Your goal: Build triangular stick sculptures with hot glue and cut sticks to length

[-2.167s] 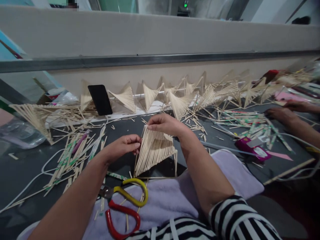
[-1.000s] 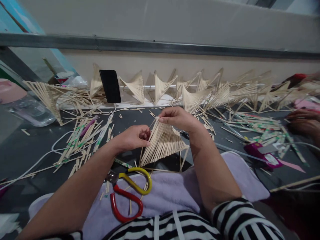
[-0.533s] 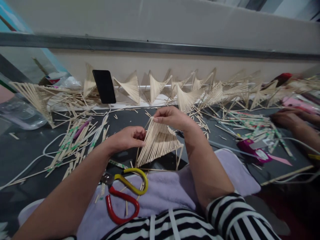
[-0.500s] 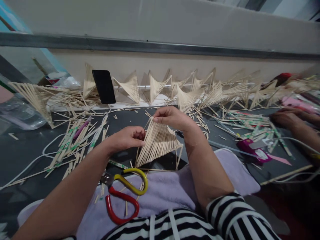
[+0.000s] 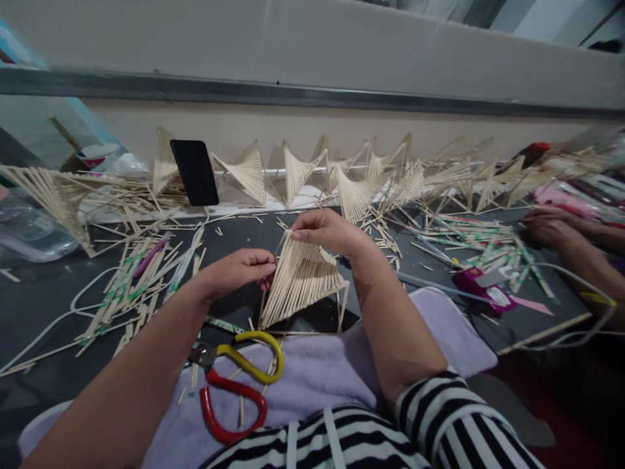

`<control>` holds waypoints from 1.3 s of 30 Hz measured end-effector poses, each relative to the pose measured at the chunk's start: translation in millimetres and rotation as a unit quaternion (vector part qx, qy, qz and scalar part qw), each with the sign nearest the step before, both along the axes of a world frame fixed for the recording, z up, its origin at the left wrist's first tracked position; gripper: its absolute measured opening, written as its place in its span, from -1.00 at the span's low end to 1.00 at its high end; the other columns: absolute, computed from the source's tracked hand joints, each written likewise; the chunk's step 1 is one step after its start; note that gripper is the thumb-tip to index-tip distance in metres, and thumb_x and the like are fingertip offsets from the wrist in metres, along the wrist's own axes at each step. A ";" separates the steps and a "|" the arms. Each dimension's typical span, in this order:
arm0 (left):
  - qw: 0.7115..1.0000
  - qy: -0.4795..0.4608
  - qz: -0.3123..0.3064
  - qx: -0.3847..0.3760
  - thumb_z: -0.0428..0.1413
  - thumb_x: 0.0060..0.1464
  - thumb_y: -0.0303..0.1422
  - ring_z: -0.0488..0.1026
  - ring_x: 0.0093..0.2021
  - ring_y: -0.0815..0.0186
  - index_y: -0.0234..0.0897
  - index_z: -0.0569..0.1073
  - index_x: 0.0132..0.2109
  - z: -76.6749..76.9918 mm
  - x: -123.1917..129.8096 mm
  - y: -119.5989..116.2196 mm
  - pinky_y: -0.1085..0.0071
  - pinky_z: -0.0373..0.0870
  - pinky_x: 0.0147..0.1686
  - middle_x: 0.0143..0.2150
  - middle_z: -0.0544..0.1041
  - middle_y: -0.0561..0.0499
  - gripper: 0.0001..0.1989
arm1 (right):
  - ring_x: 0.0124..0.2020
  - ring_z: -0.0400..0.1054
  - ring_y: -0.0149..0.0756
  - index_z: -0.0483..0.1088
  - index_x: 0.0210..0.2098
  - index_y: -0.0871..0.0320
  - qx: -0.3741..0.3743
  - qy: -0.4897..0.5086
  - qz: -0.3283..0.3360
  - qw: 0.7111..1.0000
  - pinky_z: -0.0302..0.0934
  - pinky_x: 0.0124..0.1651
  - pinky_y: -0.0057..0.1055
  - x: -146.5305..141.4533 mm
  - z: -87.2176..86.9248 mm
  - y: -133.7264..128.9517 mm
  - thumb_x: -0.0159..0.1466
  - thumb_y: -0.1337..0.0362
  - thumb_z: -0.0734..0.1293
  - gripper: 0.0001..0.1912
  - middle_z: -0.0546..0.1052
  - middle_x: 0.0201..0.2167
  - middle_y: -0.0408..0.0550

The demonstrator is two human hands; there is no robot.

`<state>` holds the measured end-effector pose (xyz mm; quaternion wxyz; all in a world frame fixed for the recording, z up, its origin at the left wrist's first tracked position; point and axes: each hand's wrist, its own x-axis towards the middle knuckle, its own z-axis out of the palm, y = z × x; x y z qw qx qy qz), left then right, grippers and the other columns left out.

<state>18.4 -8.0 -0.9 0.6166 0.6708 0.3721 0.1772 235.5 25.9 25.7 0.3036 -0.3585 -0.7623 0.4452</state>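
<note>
A fan-like twisted frame of thin wooden sticks (image 5: 305, 280) stands on the dark table in front of me. My right hand (image 5: 322, 231) pinches its top left corner between thumb and fingers. Beside the frame's left edge is my left hand (image 5: 254, 266), its fingers curled together; whatever lies between the fingertips is too small to make out. Close below, pliers with one yellow and one red handle (image 5: 237, 387) lie on a lilac cloth (image 5: 336, 371).
Similar stick frames (image 5: 297, 170) line the wall, with a black phone (image 5: 194, 172) leaning among them. Loose sticks (image 5: 131, 286) lie left, more (image 5: 478, 238) at right. A magenta tape measure (image 5: 483, 290) and another person's hands (image 5: 551, 228) are at the right.
The view has shifted slightly, so most things appear further left. My left thumb and fingers have drawn together beside the frame. My right hand keeps its pinch on the corner.
</note>
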 end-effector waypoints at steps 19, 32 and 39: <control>1.000 0.013 0.000 0.008 0.07 -0.05 -0.31 0.30 -0.44 0.42 -0.31 0.33 -0.37 -1.8 -1.3 2.5 0.49 0.26 -0.38 -0.47 0.35 0.08 -0.86 | -0.48 0.17 -0.47 0.39 -0.42 0.21 -0.010 0.002 -0.014 1.000 0.08 -0.40 -0.49 -1.3 -1.0 1.9 0.06 0.17 0.33 -0.78 0.37 -0.54 -0.17; 1.000 0.002 0.009 0.026 0.06 -0.04 -0.40 0.31 -0.47 0.44 -0.33 0.34 -0.37 -6.9 -1.0 4.3 0.50 0.25 -0.42 -0.50 0.37 0.08 -0.92 | -0.47 0.20 -0.48 0.37 -0.41 0.23 -0.032 0.015 0.022 0.999 0.11 -0.37 -0.49 1.3 -2.6 4.4 0.06 0.25 0.32 -0.84 0.39 -0.52 -0.17; 0.999 0.006 0.018 0.028 0.07 -0.06 -0.41 0.31 -0.49 0.45 -0.34 0.35 -0.39 -5.7 0.4 3.6 0.52 0.24 -0.44 -0.53 0.38 0.09 -0.93 | -0.47 0.19 -0.48 0.39 -0.37 0.24 0.005 -0.011 0.026 1.000 0.10 -0.37 -0.48 2.5 1.1 1.0 0.09 0.17 0.30 -0.76 0.38 -0.52 -0.16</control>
